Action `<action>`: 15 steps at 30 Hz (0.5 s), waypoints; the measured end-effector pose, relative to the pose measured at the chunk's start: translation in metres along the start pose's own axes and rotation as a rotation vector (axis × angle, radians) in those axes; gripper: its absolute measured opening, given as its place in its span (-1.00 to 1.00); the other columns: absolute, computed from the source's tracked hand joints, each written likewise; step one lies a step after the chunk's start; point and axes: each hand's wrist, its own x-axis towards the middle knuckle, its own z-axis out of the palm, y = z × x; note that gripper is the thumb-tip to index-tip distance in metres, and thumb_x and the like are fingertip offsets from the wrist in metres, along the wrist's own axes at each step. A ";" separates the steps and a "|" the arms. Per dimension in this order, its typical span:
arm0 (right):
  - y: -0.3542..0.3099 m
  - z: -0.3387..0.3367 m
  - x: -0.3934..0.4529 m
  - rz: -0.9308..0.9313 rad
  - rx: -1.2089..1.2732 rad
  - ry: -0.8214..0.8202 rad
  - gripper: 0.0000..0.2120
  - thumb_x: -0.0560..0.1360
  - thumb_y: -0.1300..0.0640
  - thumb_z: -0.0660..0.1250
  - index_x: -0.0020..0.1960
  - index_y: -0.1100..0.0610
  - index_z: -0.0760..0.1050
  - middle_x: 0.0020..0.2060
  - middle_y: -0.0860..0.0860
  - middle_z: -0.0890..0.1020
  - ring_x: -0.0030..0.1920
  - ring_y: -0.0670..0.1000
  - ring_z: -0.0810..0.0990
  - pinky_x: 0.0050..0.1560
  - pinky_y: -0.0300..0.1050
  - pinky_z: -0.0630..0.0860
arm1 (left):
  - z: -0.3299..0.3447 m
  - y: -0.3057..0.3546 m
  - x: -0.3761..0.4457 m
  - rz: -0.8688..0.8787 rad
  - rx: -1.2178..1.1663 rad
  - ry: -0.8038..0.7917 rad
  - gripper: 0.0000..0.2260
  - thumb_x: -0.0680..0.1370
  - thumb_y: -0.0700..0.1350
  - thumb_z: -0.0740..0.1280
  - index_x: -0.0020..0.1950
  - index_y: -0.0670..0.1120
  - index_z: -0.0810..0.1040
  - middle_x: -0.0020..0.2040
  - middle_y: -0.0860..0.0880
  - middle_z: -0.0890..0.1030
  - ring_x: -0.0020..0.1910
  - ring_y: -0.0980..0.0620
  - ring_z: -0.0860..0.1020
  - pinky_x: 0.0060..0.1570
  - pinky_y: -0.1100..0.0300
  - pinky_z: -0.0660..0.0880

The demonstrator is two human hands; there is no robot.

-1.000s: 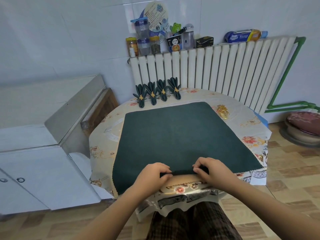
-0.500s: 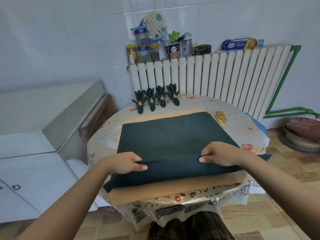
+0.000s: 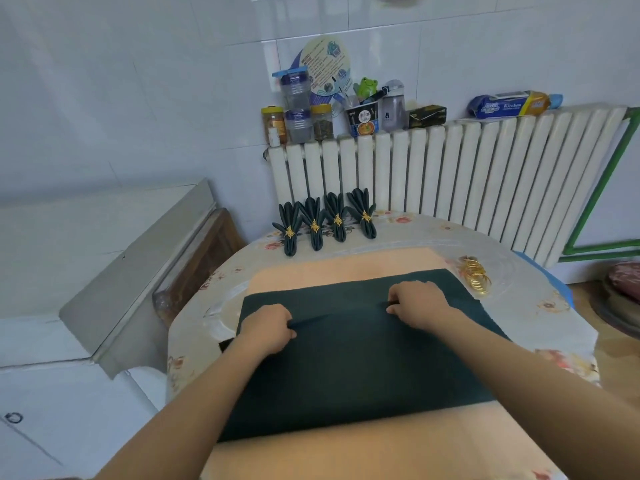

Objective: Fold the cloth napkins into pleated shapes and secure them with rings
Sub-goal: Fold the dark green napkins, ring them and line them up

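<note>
A dark green cloth napkin [image 3: 360, 362] lies folded over on a peach mat [image 3: 346, 268] on the round table. My left hand [image 3: 266, 329] pinches the folded-over edge at its left part. My right hand [image 3: 420, 303] grips the same edge further right. Both hands sit near the napkin's far side. Several finished pleated napkins [image 3: 323, 220] with gold rings stand in a row at the table's back. A pile of loose gold rings [image 3: 476, 273] lies just right of the napkin's far corner.
A flowered tablecloth [image 3: 550, 306] covers the table. A white radiator [image 3: 467, 181] behind it carries jars, a cup and packages. A steel counter [image 3: 138, 268] and white cabinets stand on the left. A stool [image 3: 623, 289] sits at the right.
Both hands lifted the napkin's near edge and carried it away from me over the cloth, folding it. More of the peach mat now shows in front and behind.
</note>
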 end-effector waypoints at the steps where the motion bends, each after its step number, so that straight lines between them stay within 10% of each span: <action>1: 0.000 0.007 0.020 -0.005 -0.029 0.043 -0.80 0.57 -0.03 0.21 0.12 0.02 0.50 0.05 -0.01 0.61 0.09 0.04 0.53 0.16 -0.08 0.33 | 0.003 -0.002 0.018 -0.019 -0.004 0.061 -0.84 0.57 -0.03 0.30 0.06 -0.06 0.58 -0.02 -0.01 0.59 -0.02 0.00 0.56 0.03 0.11 0.51; 15: 0.004 0.067 0.139 0.012 0.038 0.233 -0.76 0.59 -0.01 0.14 0.13 0.05 0.50 0.07 -0.04 0.57 0.12 0.02 0.45 0.22 -0.10 0.25 | 0.031 -0.019 0.137 -0.047 0.110 0.298 -0.84 0.62 -0.10 0.13 0.15 -0.06 0.43 0.08 -0.02 0.53 0.12 -0.04 0.48 0.38 -0.06 0.13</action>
